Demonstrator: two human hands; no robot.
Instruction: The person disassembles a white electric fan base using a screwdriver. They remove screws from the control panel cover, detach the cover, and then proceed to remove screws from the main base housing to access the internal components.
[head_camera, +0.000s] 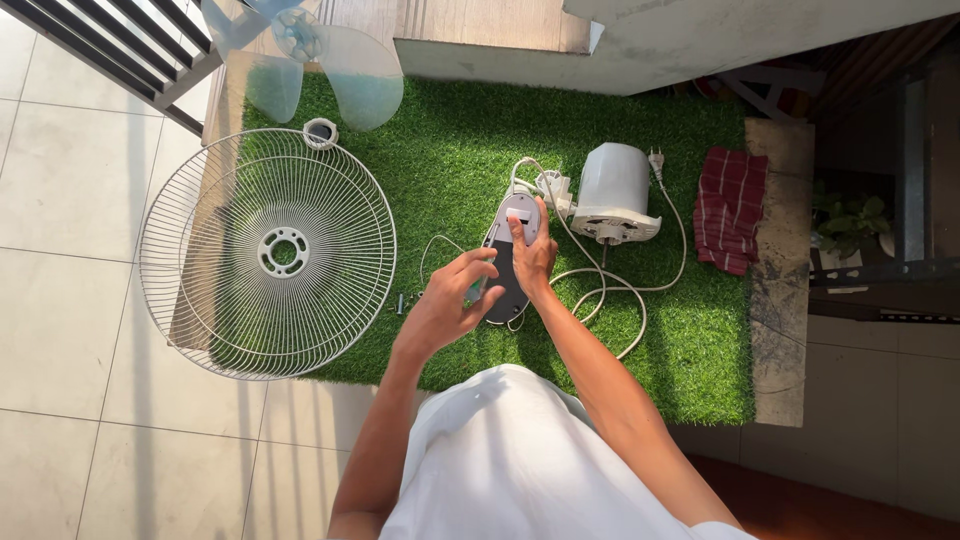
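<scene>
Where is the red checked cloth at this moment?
In the head view, the red checked cloth lies at the right edge of the green grass mat, just right of the white fan motor housing and its power cord.

Both my arms reached forward, bare, elbows bent, converging ahead of me. My left hand (445, 300) curled loosely with fingers bent toward the right. My right hand (533, 257) pressed palm-down, index finger stretched straight ahead.

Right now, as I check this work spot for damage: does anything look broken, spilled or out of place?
Nothing looks broken or spilled. The fan lies in parts on the green mat: wire guard hanging over the mat's left edge onto the tiles, blade at the top, motor housing with its cord looped loosely.
</scene>
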